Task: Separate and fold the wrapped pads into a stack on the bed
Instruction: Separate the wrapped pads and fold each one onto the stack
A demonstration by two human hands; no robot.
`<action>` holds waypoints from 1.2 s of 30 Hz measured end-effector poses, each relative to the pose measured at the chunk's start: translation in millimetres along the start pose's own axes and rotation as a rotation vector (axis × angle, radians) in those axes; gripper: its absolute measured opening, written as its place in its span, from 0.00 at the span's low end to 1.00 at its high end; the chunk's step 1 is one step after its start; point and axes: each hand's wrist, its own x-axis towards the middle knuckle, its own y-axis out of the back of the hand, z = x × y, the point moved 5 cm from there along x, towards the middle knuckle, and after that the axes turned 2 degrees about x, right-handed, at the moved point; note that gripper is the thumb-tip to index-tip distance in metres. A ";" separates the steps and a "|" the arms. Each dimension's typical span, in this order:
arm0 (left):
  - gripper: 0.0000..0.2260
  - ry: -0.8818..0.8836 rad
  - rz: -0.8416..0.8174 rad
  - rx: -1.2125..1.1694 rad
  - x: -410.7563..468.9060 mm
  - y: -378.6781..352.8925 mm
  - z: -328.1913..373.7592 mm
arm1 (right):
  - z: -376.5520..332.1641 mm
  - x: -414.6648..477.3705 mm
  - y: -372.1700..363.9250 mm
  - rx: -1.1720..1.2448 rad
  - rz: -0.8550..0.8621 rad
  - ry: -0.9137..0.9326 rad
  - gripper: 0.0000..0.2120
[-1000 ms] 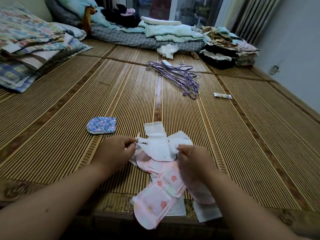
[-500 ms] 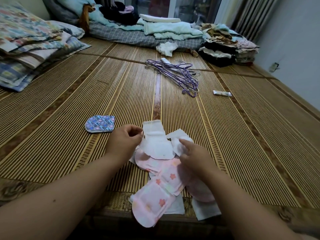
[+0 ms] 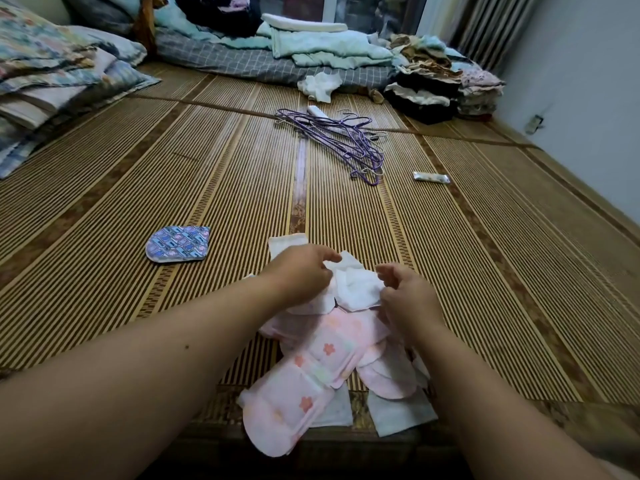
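head view, looking down over a bamboo mat (image 3: 214, 174) on the bed. near the front edge of the mat, a loose pile of pads (image 3: 332, 344): white ones on the far side, pink flowered ones on the near side, overlapping and not yet stacked. longest pink pad (image 3: 298, 386) lying at a slant, its near end hanging past the mat's front edge. two pale squares of wrapper (image 3: 398, 414) under the pink ones, at that same edge.

left hand (image 3: 304, 271) resting on the far side of the pile, fingers curled, thumb and fingertips pinching the edge of a white pad (image 3: 356, 285). right hand (image 3: 405, 296) on the right side of the pile, fingers bent and closed on the right edge of that same white pad. white pad crumpled and slightly raised between the two hands. another white piece (image 3: 287, 242) poking out beyond the left hand, flat on the mat.

left of the pile and apart from it, a folded pad in a blue patterned wrapper (image 3: 178, 243), flat on the mat. further back from the pile, purple wire hangers (image 3: 339, 140) in a tangle. right of the hangers, a small silver tube (image 3: 431, 177). at the far end of the mat, folded bedding (image 3: 311, 46) and a stack of clothes (image 3: 440, 84); pillows (image 3: 52, 74) at the far left.
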 end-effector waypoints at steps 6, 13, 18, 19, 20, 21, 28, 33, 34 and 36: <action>0.14 -0.063 -0.023 0.097 0.1 32.1 -9.1 | 9.9 6.0 1.4 0.072 0.006 -0.073 0.16; 0.16 -0.071 -0.291 -0.048 -3.3 21.9 -16.5 | 11.7 9.4 4.3 -0.025 0.026 -0.067 0.13; 0.13 0.093 0.086 0.184 -3.6 34.3 -42.5 | 12.3 17.6 2.0 -0.187 -0.025 -0.081 0.16; 0.14 0.160 0.109 0.222 -5.7 35.6 -50.9 | 12.1 19.8 1.4 -0.240 -0.046 -0.099 0.18; 0.16 0.215 0.099 0.243 -8.3 34.7 -58.0 | 12.1 22.5 1.2 -0.272 -0.061 -0.128 0.20; 0.17 0.259 0.071 0.242 -10.9 32.5 -63.4 | 12.4 25.4 0.7 -0.278 -0.075 -0.161 0.20; 0.27 0.387 0.010 0.042 -20.3 13.1 -67.7 | 11.2 31.5 0.6 -0.264 -0.078 -0.345 0.14; 0.17 0.469 -0.034 0.039 -20.3 12.2 -63.9 | -1.3 31.1 -1.9 -0.291 -0.178 -0.404 0.08; 0.14 0.478 -0.048 0.051 -20.6 11.7 -63.1 | -2.2 32.3 -2.8 -0.283 -0.181 -0.385 0.07; 0.10 0.473 -0.062 0.082 -20.7 11.2 -61.8 | -3.5 33.8 -3.3 -0.261 -0.152 -0.322 0.06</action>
